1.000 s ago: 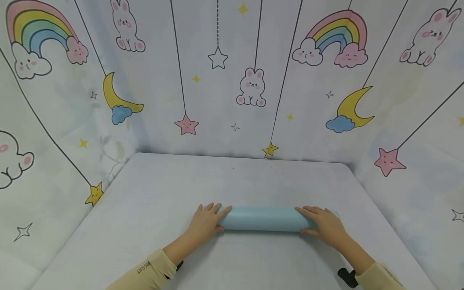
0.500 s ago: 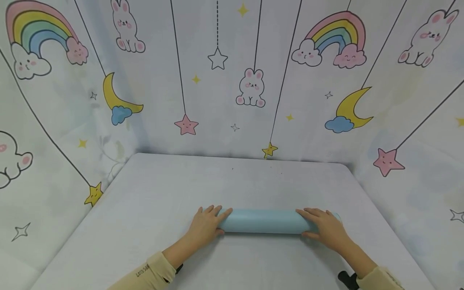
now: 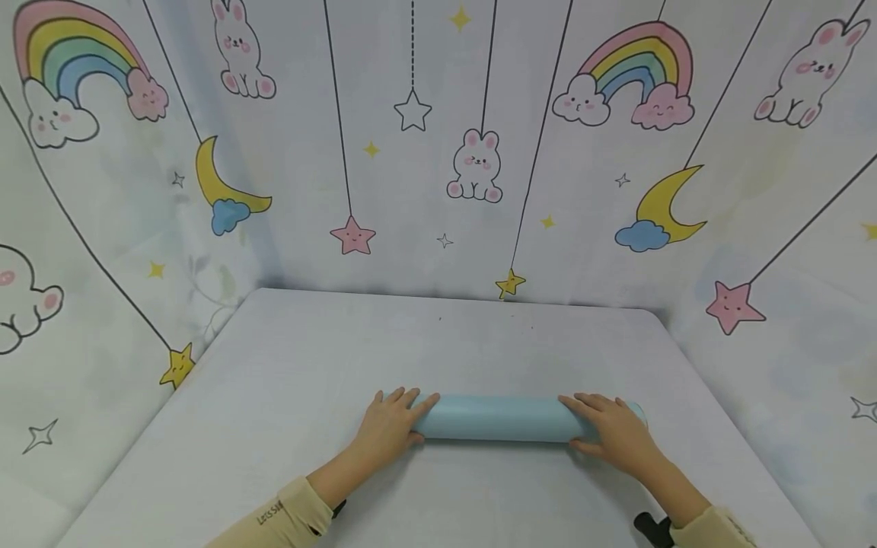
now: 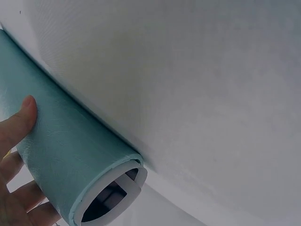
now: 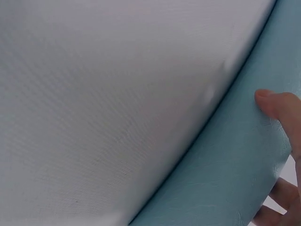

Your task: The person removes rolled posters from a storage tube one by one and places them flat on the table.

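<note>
A rolled-up light blue mat point(image 3: 503, 418) lies crosswise on the white table, in the middle of the head view. My left hand point(image 3: 387, 426) grips its left end, with the fingers over the top and the thumb along the near side. At the right end, my right hand point(image 3: 617, 431) holds the roll in the same way. The left wrist view shows the open end of the rolled mat point(image 4: 110, 194), with a white inner layer round a dark hollow. In the right wrist view, the thumb point(image 5: 270, 102) presses on the smooth blue surface.
The white table point(image 3: 329, 342) has rounded far corners and a few tiny dark specks near its back edge. Cloth walls point(image 3: 411, 190) printed with rabbits, stars, moons and rainbows stand behind it and on both sides. Dark straps point(image 3: 654, 529) show at the sleeve cuffs.
The rolled mat and both hands have shifted very slightly toward me since the first frame. In the last half second they stay nearly still, with the same hold.
</note>
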A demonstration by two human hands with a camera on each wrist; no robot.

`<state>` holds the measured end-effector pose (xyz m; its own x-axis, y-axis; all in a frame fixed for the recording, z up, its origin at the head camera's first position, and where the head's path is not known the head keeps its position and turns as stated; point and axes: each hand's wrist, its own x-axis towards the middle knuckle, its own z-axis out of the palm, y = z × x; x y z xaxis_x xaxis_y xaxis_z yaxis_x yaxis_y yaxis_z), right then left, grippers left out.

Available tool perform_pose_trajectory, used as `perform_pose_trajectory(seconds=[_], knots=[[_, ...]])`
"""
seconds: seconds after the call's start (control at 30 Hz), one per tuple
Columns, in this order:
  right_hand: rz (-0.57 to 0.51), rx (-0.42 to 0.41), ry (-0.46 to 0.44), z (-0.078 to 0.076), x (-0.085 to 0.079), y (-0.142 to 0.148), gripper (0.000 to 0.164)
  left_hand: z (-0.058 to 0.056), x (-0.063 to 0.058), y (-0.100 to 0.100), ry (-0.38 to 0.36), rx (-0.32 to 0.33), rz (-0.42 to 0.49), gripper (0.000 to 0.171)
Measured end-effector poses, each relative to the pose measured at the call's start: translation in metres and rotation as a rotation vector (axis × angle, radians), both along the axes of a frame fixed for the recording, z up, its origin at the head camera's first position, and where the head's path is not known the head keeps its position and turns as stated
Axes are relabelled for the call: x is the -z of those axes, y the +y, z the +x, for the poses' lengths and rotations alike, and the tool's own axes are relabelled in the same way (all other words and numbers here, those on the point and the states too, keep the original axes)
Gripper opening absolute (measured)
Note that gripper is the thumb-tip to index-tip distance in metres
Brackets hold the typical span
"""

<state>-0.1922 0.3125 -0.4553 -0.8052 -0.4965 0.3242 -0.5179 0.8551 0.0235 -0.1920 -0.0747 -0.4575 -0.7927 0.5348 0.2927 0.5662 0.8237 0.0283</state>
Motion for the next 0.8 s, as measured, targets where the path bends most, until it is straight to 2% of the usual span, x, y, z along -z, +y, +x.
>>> perform_pose_trajectory(seconds=[0.53,0.8], knots=[[-0.004,-0.015,-0.016,-0.001,0.001,-0.012,0.071,-0.001,0.004,0.0,-0.003,-0.01,0.007,0.07],[-0.009,-0.065,0.041,-0.003,0.003,-0.026,0.071,0.0,0.004,0.0,0.013,0.001,0.01,0.07]])
